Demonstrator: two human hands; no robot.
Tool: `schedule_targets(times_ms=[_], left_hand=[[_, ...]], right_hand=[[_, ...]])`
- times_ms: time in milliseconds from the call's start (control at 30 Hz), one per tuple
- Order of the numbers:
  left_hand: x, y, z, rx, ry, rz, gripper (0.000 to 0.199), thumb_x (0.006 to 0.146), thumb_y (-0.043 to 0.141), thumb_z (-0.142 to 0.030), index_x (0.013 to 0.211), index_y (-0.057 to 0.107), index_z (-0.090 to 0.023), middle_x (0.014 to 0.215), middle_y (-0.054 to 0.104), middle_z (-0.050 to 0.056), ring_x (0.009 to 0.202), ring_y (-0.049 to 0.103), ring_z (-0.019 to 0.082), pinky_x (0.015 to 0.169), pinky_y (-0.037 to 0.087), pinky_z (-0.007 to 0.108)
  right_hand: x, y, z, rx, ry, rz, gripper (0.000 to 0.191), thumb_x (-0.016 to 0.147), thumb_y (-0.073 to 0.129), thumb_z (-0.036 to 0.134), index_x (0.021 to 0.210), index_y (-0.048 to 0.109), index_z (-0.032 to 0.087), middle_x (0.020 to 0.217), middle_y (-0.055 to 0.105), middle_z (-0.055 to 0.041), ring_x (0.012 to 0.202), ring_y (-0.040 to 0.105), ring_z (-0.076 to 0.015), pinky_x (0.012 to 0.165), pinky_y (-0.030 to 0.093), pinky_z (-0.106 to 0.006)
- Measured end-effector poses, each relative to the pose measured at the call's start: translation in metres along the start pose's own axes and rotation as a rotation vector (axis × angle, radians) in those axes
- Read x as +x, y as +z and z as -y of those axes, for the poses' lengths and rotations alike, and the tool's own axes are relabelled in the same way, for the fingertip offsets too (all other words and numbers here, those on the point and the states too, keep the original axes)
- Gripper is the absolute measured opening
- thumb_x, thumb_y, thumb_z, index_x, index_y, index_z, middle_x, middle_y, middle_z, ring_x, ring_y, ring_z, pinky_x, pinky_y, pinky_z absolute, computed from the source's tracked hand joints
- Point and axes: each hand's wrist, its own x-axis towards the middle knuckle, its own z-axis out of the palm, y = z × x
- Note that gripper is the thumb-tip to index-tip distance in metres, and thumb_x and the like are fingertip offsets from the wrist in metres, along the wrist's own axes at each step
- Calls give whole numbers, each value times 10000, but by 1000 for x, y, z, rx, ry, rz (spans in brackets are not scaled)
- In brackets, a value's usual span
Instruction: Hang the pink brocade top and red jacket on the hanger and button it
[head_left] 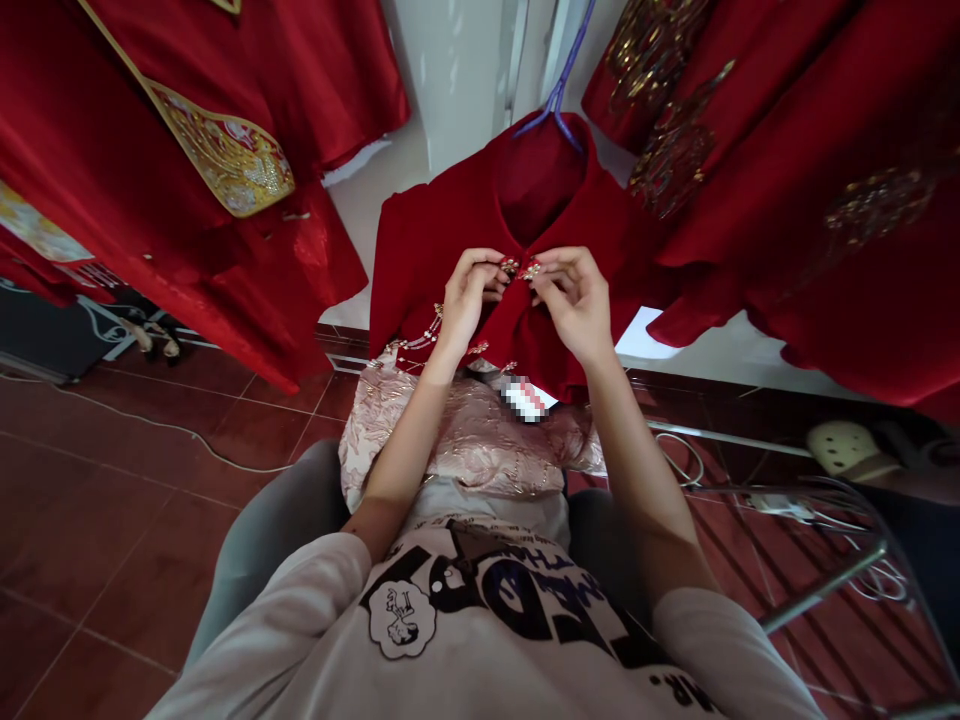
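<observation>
A dark red garment (442,230) with a collar hangs on a purple hanger (553,105) in front of me. Just below its neckline, my left hand (474,295) pinches the left half of a gold beaded clasp (509,266). The fingers of my right hand (576,300) close on the clasp's right half (531,271), very near the left one. More gold ornaments (478,349) run down the front edge, and bead strings (424,340) hang at the left. Pink brocade fabric (480,435) lies across my lap beneath the garment.
Red garments with gold embroidery hang at the left (322,90) and right (817,200). A metal rack (825,585) stands at the lower right, near cables and a pale clog (844,447). A thin cable (202,440) crosses the tiled floor (112,510).
</observation>
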Motion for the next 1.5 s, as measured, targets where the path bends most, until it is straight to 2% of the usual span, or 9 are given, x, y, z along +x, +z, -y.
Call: schedule_targets(times_ms=[267,400,500,667,800,967,1100,1300,1500], left_hand=[[4,-5,5,28,58,-16,141,966,557,-405,931,576,-270,851,631,1,795,643,135,719,533,246],[6,-5,6,72,140,-7,105,916,653,-351,946,593,-270,900,650,3,882,666,148,822,538,277],[7,-4,11,84,148,0,193,855,744,-320,959,587,-277,904,659,-2,914,679,152,891,530,302],[7,0,27,-10,98,-91,256,869,752,-317,1005,544,-257,907,674,-5,932,691,142,961,521,338],[6,2,33,37,159,-97,207,876,742,-334,926,567,-236,950,683,7,948,694,140,935,536,307],[2,1,20,298,265,-52,41,923,643,-225,935,605,-219,960,711,12,897,698,121,822,552,243],[-4,0,-1,546,269,-7,43,926,597,-167,948,614,-200,935,721,13,816,687,98,699,530,187],[-3,-5,-26,778,407,122,23,882,640,-167,893,623,-176,884,684,10,775,656,100,714,526,205],[2,-7,-32,884,443,176,26,891,634,-196,880,621,-175,854,659,22,812,648,141,755,525,258]], right_hand=[[-3,-3,2,4,-11,13,339,873,627,574,1044,580,284,967,609,-22,895,643,-154,724,596,-301],[-3,0,6,18,-25,13,298,877,643,523,1037,582,279,989,611,-22,943,644,-154,718,596,-281],[-3,1,9,-10,-27,10,283,884,640,509,1042,585,280,1005,621,-23,967,644,-154,723,591,-272],[-4,1,12,-69,-56,-18,238,905,628,459,1061,610,280,1009,651,-21,956,652,-153,746,576,-279],[-3,3,12,-113,-101,-43,199,924,606,401,1068,632,265,1003,670,-27,940,663,-155,766,573,-294],[-3,3,12,-178,-131,-62,214,927,598,393,1057,642,228,1012,694,-38,941,677,-150,745,572,-271],[-3,2,15,-237,-139,-70,231,939,581,406,1065,649,224,1030,705,-43,951,682,-152,762,580,-271],[-1,1,17,-279,-151,-83,247,946,573,404,1086,679,230,1061,708,-50,967,691,-163,780,603,-291],[-3,1,19,-234,-127,-92,309,886,655,449,1098,711,230,1050,701,-50,937,702,-167,792,630,-316]])
